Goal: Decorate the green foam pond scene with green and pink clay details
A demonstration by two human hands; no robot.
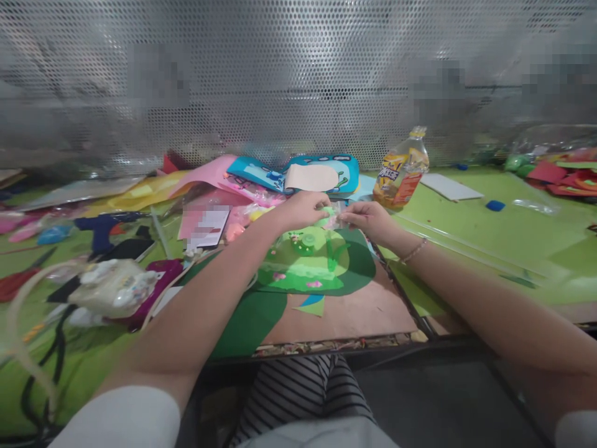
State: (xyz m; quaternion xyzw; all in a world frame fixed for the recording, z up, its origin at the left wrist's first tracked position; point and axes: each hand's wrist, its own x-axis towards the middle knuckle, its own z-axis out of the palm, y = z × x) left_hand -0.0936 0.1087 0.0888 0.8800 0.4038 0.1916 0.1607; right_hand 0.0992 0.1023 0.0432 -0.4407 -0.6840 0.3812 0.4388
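A small clear plastic bag [334,218] with something pale green in or behind it is between my hands. My right hand [370,222] pinches its right side between thumb and fingers. On the other side my left hand [304,210] has its fingers curled down at the bag's left edge. Just below them lies a green felt piece [308,283] with lighter green shapes, a spiral and small pink bits. It rests on a dark green felt sheet [366,267]. A small blue and green scrap [313,305] lies nearer to me.
A blue felt piece [347,174] with drawings and a plastic bottle [402,168] stand behind my hands. On the left are a glue gun [97,231], a phone [128,249] and a cluttered cream bundle [109,286]. A white board [450,186] and blue lump [495,205] lie right.
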